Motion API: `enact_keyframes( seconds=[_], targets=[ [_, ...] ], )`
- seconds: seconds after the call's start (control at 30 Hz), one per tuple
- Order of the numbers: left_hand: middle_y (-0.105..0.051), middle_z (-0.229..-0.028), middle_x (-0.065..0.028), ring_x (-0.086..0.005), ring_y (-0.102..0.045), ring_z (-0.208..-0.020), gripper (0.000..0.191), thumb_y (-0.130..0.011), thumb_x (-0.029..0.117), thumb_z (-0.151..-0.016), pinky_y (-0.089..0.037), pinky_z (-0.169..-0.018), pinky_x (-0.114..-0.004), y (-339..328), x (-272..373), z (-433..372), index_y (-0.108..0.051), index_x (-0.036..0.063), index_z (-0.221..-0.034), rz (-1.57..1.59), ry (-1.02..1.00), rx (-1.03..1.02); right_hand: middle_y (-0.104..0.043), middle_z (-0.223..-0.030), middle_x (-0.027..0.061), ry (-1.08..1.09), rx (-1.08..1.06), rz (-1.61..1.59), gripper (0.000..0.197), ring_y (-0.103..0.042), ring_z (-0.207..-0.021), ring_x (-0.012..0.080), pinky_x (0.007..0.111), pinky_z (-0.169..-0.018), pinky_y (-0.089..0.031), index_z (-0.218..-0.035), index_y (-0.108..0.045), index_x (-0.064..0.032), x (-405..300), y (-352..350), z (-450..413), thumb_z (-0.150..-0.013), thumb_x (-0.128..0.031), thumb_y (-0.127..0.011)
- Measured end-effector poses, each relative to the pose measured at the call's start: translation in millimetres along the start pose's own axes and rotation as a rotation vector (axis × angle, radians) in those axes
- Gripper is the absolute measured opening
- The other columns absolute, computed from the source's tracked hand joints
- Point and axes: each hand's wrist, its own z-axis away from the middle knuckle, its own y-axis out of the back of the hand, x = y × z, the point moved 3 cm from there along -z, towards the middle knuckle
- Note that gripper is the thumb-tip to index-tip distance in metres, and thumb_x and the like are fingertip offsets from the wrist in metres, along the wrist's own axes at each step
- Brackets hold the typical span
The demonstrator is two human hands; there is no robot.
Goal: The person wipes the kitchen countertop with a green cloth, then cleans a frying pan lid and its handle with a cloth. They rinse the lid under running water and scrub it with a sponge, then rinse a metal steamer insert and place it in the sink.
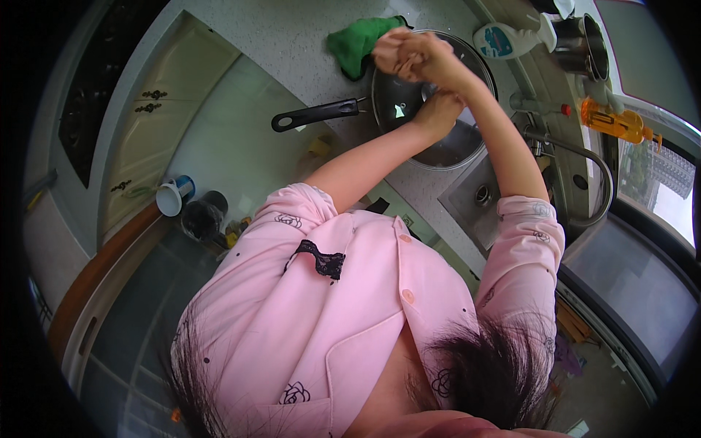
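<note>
A frying pan covered by a glass lid (397, 128) rests on the speckled counter beside the sink, its black handle (315, 114) pointing left. My left hand (440, 117) is closed at the middle of the lid, where the knob would be; my right wrist partly hides the fingers. Crossing above it, my right hand (441, 60) grips a crumpled pinkish-brown cloth (395, 53) over the lid's far side. A green cloth (356, 45) with a dark edge lies bunched on the counter beside the pan's far left rim.
The steel sink (465, 200) and curved faucet (599, 169) are at the right. Along the window ledge stand a white spray bottle (506, 41), a steel pot (575, 46) and an orange pump bottle (613, 120). A black cooktop (93, 104) is far left.
</note>
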Motion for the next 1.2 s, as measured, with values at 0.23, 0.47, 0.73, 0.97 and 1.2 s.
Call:
enact_keyframes(
  seconds=[0.23,0.47,0.73,0.97,1.2],
  targets=[
    [-0.054,-0.106,-0.0152,-0.0334,-0.053,-0.105,0.027,-0.048,0.008,-0.082,-0.041,-0.092,-0.044,0,-8,-6,-0.051,0.0023,-0.108,-0.138,0.028,0.072,-0.063,-0.094,0.0098,0.208,-0.345,-0.021,0.018,-0.058,-0.086,0.0234,0.032,-0.070,-0.049,-0.071,-0.061,-0.0014,-69,1,13,-0.058,0.012,-0.060],
    [-0.053,-0.094,-0.0152,-0.0357,-0.055,-0.097,0.033,-0.057,-0.013,-0.065,-0.047,-0.083,-0.041,20,11,-6,-0.054,-0.0002,-0.095,-0.027,0.003,0.218,-0.059,-0.122,0.0104,-0.204,-0.077,-0.217,0.020,-0.059,-0.074,0.0149,0.025,-0.052,-0.045,-0.074,-0.056,0.0004,-1,65,8,-0.061,0.015,-0.052],
    [-0.058,-0.098,-0.0141,-0.0339,-0.058,-0.096,0.033,-0.055,-0.008,-0.072,-0.049,-0.081,-0.040,24,13,-9,-0.058,0.0020,-0.103,-0.041,-0.013,0.200,-0.061,-0.085,0.0102,-0.312,0.577,-0.116,0.011,-0.057,-0.076,0.0201,0.029,-0.070,-0.046,-0.073,-0.056,-0.0016,32,80,135,-0.069,0.008,-0.056],
    [-0.060,-0.100,-0.0156,-0.0373,-0.062,-0.085,0.028,-0.057,0.000,-0.079,-0.052,-0.074,-0.042,28,5,-13,-0.059,0.0041,-0.106,-0.044,-0.024,0.082,-0.064,-0.101,0.0150,-0.291,0.748,0.209,0.020,-0.058,-0.074,0.0289,0.036,-0.063,-0.044,-0.078,-0.062,-0.0045,-66,21,192,-0.062,0.006,-0.067],
    [-0.063,-0.086,-0.0216,-0.0387,-0.063,-0.077,0.013,-0.061,0.011,-0.076,-0.052,-0.066,-0.044,44,18,-61,-0.063,0.0010,-0.084,-0.350,-0.204,-0.550,-0.044,-0.136,0.0230,-0.472,0.813,0.249,0.025,-0.047,-0.108,0.0441,0.048,-0.093,-0.040,-0.095,-0.064,-0.0090,-112,-33,183,-0.071,-0.001,-0.066]
  ],
)
